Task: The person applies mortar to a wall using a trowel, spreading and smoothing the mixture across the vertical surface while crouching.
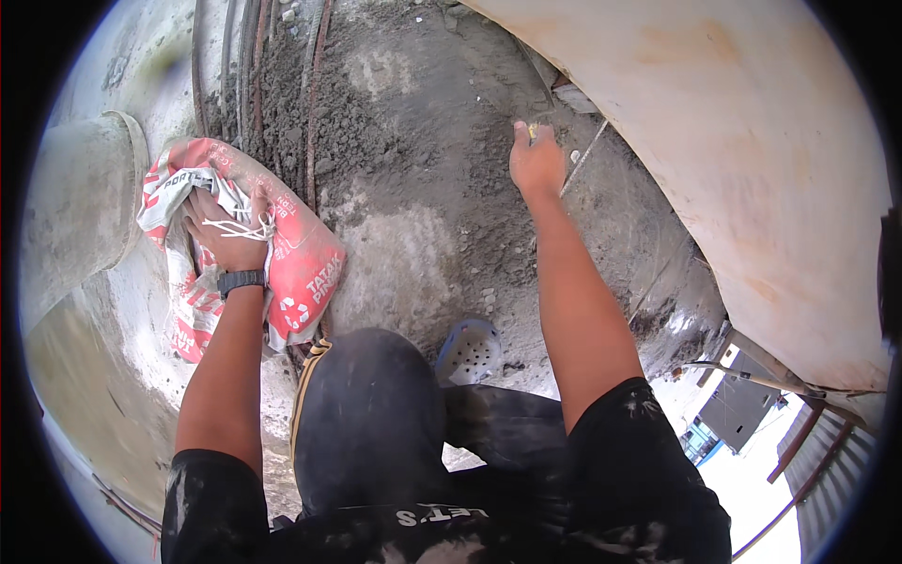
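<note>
A red and white cement sack (305,258) lies slumped on the left, its top crumpled and loose white strings (235,228) trailing across it. My left hand (225,235), with a dark watch on the wrist, grips the sack's folded mouth; some fingertips are hidden in the folds. Out ahead to the right, my right hand (538,169) is closed in a fist over the grey ground. A small yellow bit (533,130) shows at its fingers, too small to name. Just past that hand, a thin pale rod (587,155) slants across the ground.
Several long rods (312,103) run over loose grey rubble (352,132) beyond the sack. A large pale panel (752,141) slants in at the right. A big grey cylindrical container (85,207) stands far left. A grey-blue clog (472,352) is on my foot near my bent knee.
</note>
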Action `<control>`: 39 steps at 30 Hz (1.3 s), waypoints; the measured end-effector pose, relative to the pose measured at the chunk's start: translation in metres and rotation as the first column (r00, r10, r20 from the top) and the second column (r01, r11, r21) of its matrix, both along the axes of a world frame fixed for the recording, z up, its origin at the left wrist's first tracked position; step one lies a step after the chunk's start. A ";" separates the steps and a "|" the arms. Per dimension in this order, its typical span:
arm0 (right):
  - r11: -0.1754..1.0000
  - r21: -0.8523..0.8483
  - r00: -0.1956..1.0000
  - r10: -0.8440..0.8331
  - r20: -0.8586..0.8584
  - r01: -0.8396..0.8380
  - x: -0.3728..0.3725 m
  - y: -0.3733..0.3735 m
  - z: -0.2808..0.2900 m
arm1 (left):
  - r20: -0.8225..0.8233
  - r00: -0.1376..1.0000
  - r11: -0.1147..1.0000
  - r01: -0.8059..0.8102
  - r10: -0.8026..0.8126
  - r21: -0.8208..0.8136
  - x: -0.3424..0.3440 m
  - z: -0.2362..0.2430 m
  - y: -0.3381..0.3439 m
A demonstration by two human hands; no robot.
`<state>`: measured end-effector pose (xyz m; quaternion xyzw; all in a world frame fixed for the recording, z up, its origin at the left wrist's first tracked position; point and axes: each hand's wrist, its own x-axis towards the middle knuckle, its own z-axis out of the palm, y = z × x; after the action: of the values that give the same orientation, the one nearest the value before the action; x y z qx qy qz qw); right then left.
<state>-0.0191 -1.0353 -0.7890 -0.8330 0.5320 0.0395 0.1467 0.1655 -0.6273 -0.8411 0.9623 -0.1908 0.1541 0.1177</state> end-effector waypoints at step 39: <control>0.827 0.488 0.842 -0.456 0.289 0.281 -0.039 0.052 0.005 | 0.009 0.997 0.990 0.077 -0.077 -0.121 -0.008 0.015 -0.017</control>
<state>-0.0584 -0.9834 -0.7841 -0.6492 0.6233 -0.0429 0.4338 0.1575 -0.6440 -0.8256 0.9450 -0.2184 0.1629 0.1812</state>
